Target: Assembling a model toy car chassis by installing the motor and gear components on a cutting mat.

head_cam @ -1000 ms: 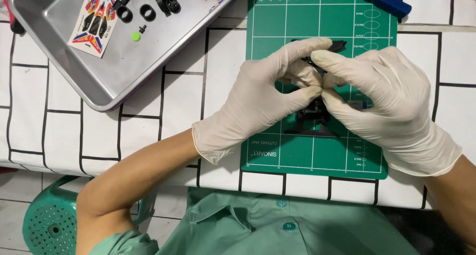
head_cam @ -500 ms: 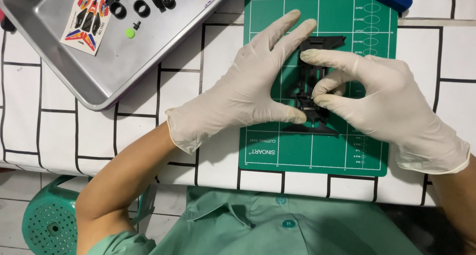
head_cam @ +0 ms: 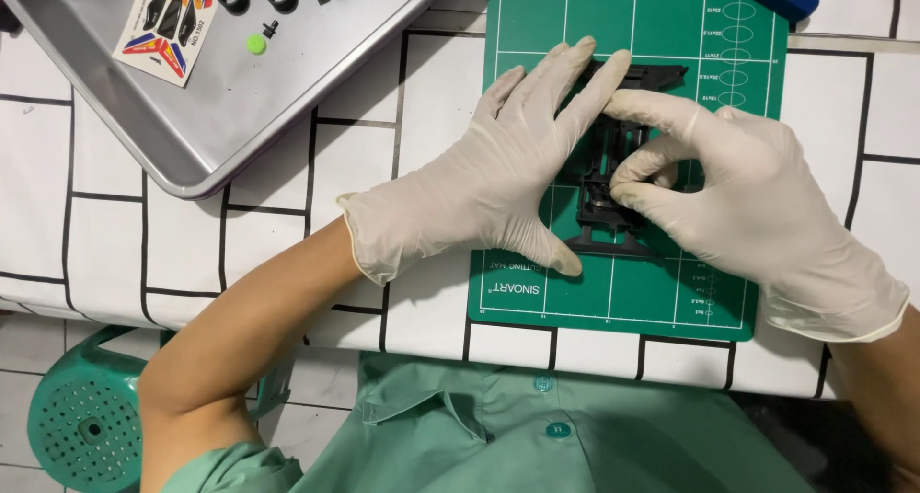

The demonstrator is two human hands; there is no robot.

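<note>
Both gloved hands rest on a black plastic chassis point(head_cam: 613, 196) lying on the green cutting mat point(head_cam: 661, 282). The left hand point(head_cam: 498, 186) lies spread flat against it; the right hand point(head_cam: 738, 206) pinches its middle with thumb and forefinger.

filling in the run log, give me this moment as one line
left hand: flat, steadying black plastic chassis | right hand: pinching at its middle | chassis: on green cutting mat | metal tray: upper left

A white table cover point(head_cam: 115, 244) with black grid lines, grey tiled floor point(head_cam: 19, 407) below, green perforated stool point(head_cam: 81, 431).
</note>
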